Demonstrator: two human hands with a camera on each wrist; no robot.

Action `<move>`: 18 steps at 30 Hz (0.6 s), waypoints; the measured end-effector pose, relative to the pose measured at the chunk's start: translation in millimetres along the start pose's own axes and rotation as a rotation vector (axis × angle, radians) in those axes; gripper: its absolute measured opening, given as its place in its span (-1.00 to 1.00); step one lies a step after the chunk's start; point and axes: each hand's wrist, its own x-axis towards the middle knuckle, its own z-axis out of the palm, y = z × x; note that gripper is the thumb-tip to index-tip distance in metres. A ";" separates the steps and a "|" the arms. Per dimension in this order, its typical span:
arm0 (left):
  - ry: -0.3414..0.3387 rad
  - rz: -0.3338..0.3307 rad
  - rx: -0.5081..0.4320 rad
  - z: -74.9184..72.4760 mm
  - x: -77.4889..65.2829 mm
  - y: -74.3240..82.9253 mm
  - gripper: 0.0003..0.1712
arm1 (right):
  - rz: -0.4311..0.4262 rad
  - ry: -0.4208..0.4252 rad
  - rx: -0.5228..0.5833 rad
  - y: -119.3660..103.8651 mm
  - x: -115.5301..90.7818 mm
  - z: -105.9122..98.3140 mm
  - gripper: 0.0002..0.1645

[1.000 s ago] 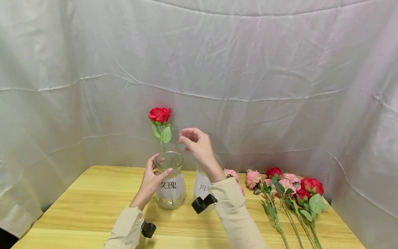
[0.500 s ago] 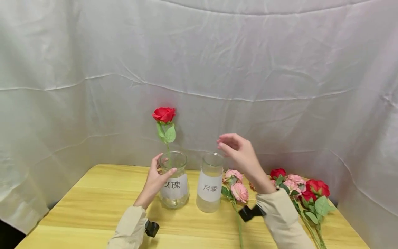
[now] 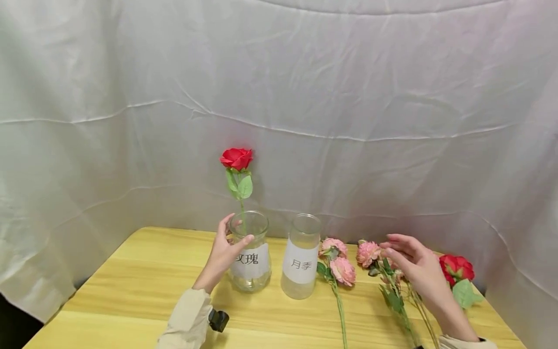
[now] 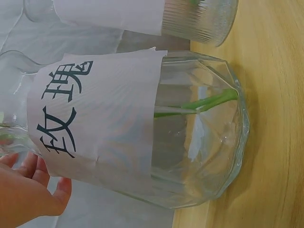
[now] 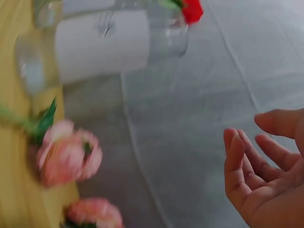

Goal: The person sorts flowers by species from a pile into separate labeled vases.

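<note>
My left hand (image 3: 222, 252) holds the neck of a clear glass vase (image 3: 250, 281), thumb in front and fingers behind. A white label with dark characters wraps this vase. One red rose (image 3: 237, 159) stands in it, leaning on the rim, and its green stem end (image 4: 216, 100) shows through the glass near the bottom. Over the flowers at the right hovers my right hand (image 3: 420, 271), fingers loosely bent and nothing between them. Closest to it are a pink flower (image 3: 368, 253) and a red rose (image 3: 457, 268), partly covered by the hand.
A second, straighter labelled glass vase (image 3: 301, 286) stands just right of the first. Beside it lies a stem with two pink blooms (image 3: 343, 270). The wooden table (image 3: 131, 286) ends at a grey cloth backdrop (image 3: 348, 97).
My right hand has moved from beside the upright rose, past the second vase, to the lying flowers at the right, and lower. The left hand has kept its hold on the vase.
</note>
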 end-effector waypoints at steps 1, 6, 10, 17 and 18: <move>0.004 0.003 0.002 0.1 -0.7 0.3 -0.04 | 0.015 0.003 0.018 6.1 -1.7 -4.7 -0.65; 0.013 0.016 0.014 1.6 0.0 -1.5 -0.04 | 0.091 0.024 -0.053 37.5 -8.2 -27.2 -0.65; 0.007 0.016 0.021 3.4 -0.6 -1.2 -0.04 | 0.187 0.025 -0.173 63.0 -14.0 -44.2 -0.56; 0.012 0.006 0.018 2.0 -0.1 0.0 -0.04 | 0.448 -0.108 -0.213 99.6 -15.5 -72.8 -0.26; 0.016 0.004 0.016 1.8 0.2 -0.3 -0.04 | 0.473 -0.119 -0.209 104.2 -15.5 -75.4 -0.26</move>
